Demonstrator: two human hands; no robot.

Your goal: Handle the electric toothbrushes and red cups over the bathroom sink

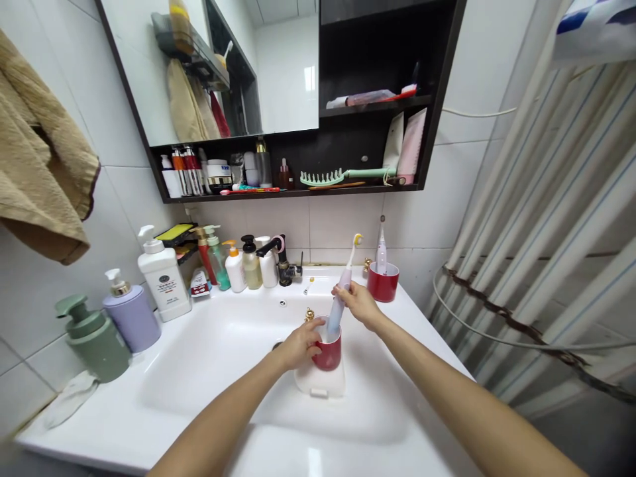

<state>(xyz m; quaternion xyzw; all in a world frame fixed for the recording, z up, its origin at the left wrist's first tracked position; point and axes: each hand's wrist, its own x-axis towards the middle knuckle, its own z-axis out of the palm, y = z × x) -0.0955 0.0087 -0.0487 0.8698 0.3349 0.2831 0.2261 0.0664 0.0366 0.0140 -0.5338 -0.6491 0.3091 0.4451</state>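
My left hand [301,343] grips the side and rim of a red cup [328,356] with a white inside, held over the sink. In my right hand [358,303] is a pale electric toothbrush [339,301], its yellow-tipped head pointing up and its lower end in the mouth of the cup. Beneath the cup lies a whitish, translucent piece [319,383] in the sink basin. To the right on the counter stands a second red cup [383,286] with another electric toothbrush [381,255] upright in it.
A black faucet [285,265] rises behind the white sink [223,331]. Several pump bottles [235,270] line the back and left edge. Above hangs a dark cabinet [348,149] holding a green hairbrush [348,175]. A striped curtain [546,199] hangs at right.
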